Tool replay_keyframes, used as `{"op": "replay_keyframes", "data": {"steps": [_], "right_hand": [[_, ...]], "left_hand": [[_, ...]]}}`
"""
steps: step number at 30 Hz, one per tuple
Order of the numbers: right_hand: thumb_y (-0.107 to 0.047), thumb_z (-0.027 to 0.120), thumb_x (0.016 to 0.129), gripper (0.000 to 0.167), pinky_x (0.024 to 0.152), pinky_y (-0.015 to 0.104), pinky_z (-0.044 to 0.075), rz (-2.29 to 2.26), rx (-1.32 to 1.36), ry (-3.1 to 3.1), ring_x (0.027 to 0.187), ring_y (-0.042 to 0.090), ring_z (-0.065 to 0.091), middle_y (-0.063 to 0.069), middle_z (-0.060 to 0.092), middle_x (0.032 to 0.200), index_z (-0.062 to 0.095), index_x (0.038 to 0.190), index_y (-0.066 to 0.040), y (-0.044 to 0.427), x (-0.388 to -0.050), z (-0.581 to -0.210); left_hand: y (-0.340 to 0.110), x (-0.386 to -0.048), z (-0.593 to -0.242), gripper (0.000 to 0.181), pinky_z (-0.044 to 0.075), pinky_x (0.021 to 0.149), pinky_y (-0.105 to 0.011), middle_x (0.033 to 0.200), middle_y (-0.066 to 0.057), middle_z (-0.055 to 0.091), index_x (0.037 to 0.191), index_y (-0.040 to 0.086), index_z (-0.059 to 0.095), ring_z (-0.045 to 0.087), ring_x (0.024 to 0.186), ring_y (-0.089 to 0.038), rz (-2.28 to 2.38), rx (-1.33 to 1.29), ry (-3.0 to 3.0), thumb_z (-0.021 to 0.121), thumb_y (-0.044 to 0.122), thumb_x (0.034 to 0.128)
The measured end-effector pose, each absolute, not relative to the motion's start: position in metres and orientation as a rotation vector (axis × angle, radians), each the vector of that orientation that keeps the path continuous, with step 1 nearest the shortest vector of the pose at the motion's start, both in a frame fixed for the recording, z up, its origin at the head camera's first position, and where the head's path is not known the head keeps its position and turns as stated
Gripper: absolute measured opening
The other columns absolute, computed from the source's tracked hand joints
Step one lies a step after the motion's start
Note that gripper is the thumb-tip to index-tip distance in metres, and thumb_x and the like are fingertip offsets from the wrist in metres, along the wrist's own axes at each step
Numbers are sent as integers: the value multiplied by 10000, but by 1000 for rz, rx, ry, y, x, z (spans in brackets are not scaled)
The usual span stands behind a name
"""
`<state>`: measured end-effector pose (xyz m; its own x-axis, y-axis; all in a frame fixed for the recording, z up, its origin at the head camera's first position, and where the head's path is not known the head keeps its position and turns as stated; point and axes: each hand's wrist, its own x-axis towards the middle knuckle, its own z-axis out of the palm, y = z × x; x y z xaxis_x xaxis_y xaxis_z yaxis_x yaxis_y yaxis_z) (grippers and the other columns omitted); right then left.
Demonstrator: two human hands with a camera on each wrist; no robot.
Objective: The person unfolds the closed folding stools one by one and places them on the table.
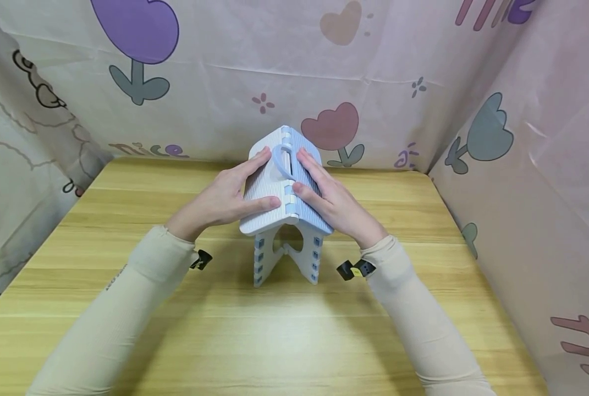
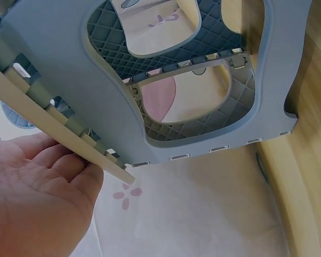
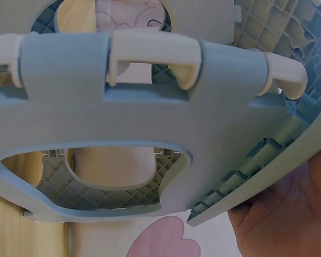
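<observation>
A plastic folding stool [image 1: 286, 214] stands on its legs on the table, its top half folded into a peak. One top panel is white and the other blue. A blue loop handle [image 1: 280, 163] and hinges run along the ridge. On the white panel lies my left hand [image 1: 235, 190], thumb spread apart from the fingers. My right hand [image 1: 331, 198] rests the same way on the blue panel. From below, the left wrist view shows the left palm [image 2: 37, 187] against the panel's outside. The right wrist view shows part of the right hand [image 3: 289, 214] beside the other panel.
The wooden table [image 1: 284, 341] carries the stool near its back middle. Printed cloth [image 1: 225, 110] hangs behind it and along both sides. Small black cameras [image 1: 356, 269] sit at both wrists.
</observation>
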<state>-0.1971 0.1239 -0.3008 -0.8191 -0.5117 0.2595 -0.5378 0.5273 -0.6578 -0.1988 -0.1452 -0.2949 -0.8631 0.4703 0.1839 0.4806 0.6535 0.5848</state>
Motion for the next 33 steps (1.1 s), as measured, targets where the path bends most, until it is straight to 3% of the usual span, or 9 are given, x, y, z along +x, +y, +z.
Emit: {"op": "replay_keyframes", "data": {"steps": [26, 33], "right_hand": [[-841, 403, 994, 949, 1382, 537, 130, 1142, 919, -2789, 1697, 180, 73, -122, 95, 1813, 198, 1733, -282, 125, -197, -298], [-672, 522, 1049, 844, 1382, 527, 146, 1063, 897, -2852, 1696, 171, 89, -109, 117, 1815, 238, 1726, -256, 126, -197, -293]], "left_hand": [[-147, -200, -291, 1045, 292, 1319, -584, 1803, 42, 216, 1725, 221, 248, 281, 1653, -329, -979, -780, -2892, 780, 597, 907], [-145, -201, -287, 1073, 317, 1302, -597, 1792, -9, 266, 1717, 225, 283, 314, 1637, -350, -946, -728, -2935, 814, 618, 872]]}}
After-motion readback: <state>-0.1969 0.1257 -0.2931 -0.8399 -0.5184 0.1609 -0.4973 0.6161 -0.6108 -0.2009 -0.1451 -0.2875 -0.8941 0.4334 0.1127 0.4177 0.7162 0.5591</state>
